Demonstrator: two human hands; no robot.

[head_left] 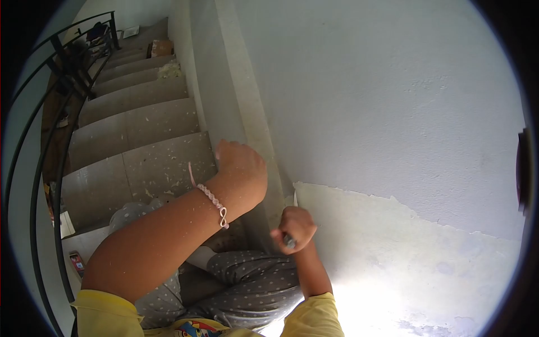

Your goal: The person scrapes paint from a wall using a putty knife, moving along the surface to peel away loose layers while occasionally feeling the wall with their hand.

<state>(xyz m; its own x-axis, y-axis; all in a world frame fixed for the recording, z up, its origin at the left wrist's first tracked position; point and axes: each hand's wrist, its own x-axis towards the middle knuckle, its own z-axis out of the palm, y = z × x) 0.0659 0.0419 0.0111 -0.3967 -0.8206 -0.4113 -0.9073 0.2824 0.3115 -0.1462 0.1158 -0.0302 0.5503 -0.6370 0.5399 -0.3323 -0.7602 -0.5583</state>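
Note:
My left hand is raised in front of the wall's corner strip, bent at the wrist with its fingers curled; whatever it holds, if anything, is hidden. A braided bracelet circles that wrist. Lower and to the right, my right hand is wrapped round a tool handle, whose grey end shows below the fist. A thin pale tip above that fist lies close to the edge of the peeled wall patch. Painted wall with a ragged lower border rises above the patch.
Stairs strewn with flakes run down at the upper left, beside a black metal railing. A cardboard box stands on a lower step. Near my left elbow lies a phone. My legs in dotted trousers are folded below.

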